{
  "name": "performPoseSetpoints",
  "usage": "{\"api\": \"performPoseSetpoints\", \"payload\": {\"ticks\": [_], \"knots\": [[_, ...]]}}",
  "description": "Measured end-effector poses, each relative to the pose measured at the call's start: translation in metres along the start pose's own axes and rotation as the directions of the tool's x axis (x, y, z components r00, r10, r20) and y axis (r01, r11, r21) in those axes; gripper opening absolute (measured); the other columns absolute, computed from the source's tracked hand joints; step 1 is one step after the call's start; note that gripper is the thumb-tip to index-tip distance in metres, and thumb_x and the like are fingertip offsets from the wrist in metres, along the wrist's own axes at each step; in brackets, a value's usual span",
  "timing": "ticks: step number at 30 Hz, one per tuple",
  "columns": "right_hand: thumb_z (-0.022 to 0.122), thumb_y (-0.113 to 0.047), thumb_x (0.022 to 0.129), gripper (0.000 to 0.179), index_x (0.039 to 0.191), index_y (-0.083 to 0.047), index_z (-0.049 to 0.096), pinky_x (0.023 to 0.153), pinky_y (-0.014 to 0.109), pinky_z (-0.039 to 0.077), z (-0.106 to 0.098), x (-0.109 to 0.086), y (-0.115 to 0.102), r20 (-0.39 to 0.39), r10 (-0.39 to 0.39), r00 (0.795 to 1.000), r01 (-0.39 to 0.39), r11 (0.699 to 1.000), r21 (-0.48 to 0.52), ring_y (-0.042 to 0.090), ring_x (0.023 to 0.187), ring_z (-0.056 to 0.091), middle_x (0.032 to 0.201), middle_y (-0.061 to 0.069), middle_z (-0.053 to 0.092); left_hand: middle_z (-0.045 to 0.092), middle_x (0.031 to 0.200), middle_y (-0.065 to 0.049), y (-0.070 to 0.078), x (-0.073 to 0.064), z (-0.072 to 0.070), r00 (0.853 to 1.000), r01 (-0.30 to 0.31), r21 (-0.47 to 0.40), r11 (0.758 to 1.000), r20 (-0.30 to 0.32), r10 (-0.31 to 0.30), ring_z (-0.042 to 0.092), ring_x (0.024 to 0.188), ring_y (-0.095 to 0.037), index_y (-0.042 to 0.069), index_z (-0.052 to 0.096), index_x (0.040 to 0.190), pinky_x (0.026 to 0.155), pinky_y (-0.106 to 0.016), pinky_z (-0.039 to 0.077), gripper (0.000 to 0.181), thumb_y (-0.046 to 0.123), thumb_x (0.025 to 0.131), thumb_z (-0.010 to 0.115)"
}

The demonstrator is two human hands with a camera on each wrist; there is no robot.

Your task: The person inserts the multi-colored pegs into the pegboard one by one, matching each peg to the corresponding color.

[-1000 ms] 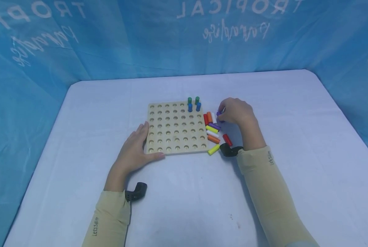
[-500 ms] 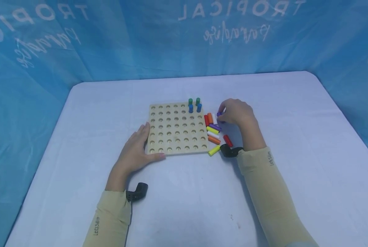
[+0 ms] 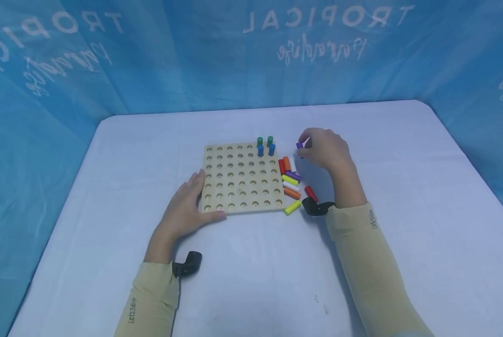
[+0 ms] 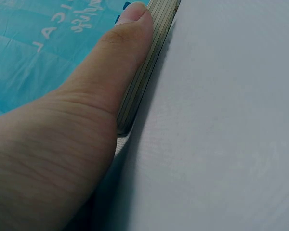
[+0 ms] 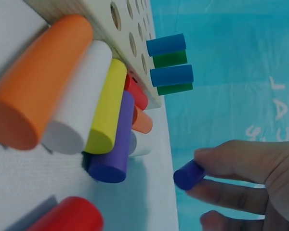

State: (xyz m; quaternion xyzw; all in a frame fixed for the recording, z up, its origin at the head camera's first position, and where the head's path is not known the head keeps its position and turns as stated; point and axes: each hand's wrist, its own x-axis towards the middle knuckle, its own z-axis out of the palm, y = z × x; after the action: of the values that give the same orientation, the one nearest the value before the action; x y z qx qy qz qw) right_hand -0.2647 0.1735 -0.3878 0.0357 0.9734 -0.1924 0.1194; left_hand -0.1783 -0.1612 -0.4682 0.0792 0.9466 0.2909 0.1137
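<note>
My right hand [image 3: 325, 147] pinches a purple peg [image 5: 189, 175] between thumb and index finger, above the table to the right of the wooden pegboard [image 3: 239, 185]. Two green pegs [image 3: 270, 141] and two blue pegs [image 3: 260, 150] stand upright in holes at the board's far right corner. Against the board's near left corner rests my left hand [image 3: 186, 201], its thumb along the near edge and its other fingers along the left side. In the left wrist view, the thumb [image 4: 118, 62] lies against the board's layered edge [image 4: 144, 72].
Beside the board's right side lie loose pegs: another purple peg [image 5: 111, 144], a white peg [image 5: 79, 101], an orange peg [image 5: 38, 86], a yellow peg [image 3: 292, 207] and a red peg [image 5: 70, 216], among others. A blue printed curtain [image 3: 234, 70] hangs behind the white table [image 3: 251, 281].
My right hand has lifted the purple peg off the table, rising slightly away from the loose pegs. The left hand stays at the board's corner.
</note>
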Motion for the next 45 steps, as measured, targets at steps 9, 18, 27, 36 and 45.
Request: {"api": "performPoseSetpoints", "payload": {"ticks": [9,18,27,36,45], "knots": [[0.07,-0.028,0.092,0.036,0.125,-0.015,0.062,0.089,0.049,0.055,-0.003,-0.006,-0.011,-0.105,-0.064,0.992,0.07,0.996,0.061,0.03,0.108,0.061,0.121,0.009,0.067,0.006,0.169,-0.004,0.0,-0.001,0.0,1.0,0.0,0.006,1.0,0.001,0.0,0.007,0.157,-0.028,0.02,0.002,0.161,0.127,-0.052,0.009,0.134,0.078,0.064,0.074],[0.07,-0.029,0.093,0.033,0.123,-0.019,0.062,0.088,0.044,0.055,-0.003,-0.011,-0.021,-0.166,-0.108,0.98,0.131,0.982,0.138,0.025,0.106,0.06,0.121,0.004,0.069,0.006,0.169,-0.004,0.001,-0.002,-0.001,1.0,0.003,0.002,1.0,0.007,-0.003,0.007,0.156,-0.029,0.02,0.002,0.161,0.127,-0.053,0.009,0.134,0.078,0.064,0.074],[0.07,-0.029,0.093,0.029,0.12,-0.021,0.063,0.085,0.04,0.055,0.004,-0.012,-0.031,-0.198,-0.163,0.967,0.195,0.969,0.151,0.022,0.1,0.061,0.117,0.001,0.071,0.005,0.169,-0.005,-0.001,-0.002,-0.001,1.0,0.012,0.004,1.0,0.007,-0.012,0.007,0.156,-0.03,0.022,0.001,0.161,0.127,-0.054,0.009,0.136,0.082,0.062,0.072],[0.069,-0.03,0.094,0.028,0.12,-0.022,0.063,0.082,0.039,0.053,0.012,-0.011,-0.04,-0.201,-0.195,0.96,0.225,0.964,0.139,0.021,0.093,0.062,0.115,-0.001,0.072,0.006,0.169,-0.004,-0.001,-0.001,-0.001,1.0,0.008,-0.003,1.0,0.007,-0.008,0.007,0.157,-0.028,0.022,0.001,0.161,0.127,-0.051,0.008,0.135,0.082,0.062,0.072],[0.072,-0.031,0.092,0.027,0.116,-0.022,0.064,0.081,0.039,0.053,0.022,-0.013,-0.049,-0.194,-0.237,0.952,0.262,0.958,0.118,0.021,0.093,0.062,0.114,-0.001,0.073,0.006,0.169,-0.005,-0.002,-0.001,-0.002,1.0,-0.003,0.004,1.0,0.005,0.003,0.007,0.156,-0.028,0.021,0.002,0.161,0.127,-0.052,0.009,0.135,0.081,0.063,0.072]]}}
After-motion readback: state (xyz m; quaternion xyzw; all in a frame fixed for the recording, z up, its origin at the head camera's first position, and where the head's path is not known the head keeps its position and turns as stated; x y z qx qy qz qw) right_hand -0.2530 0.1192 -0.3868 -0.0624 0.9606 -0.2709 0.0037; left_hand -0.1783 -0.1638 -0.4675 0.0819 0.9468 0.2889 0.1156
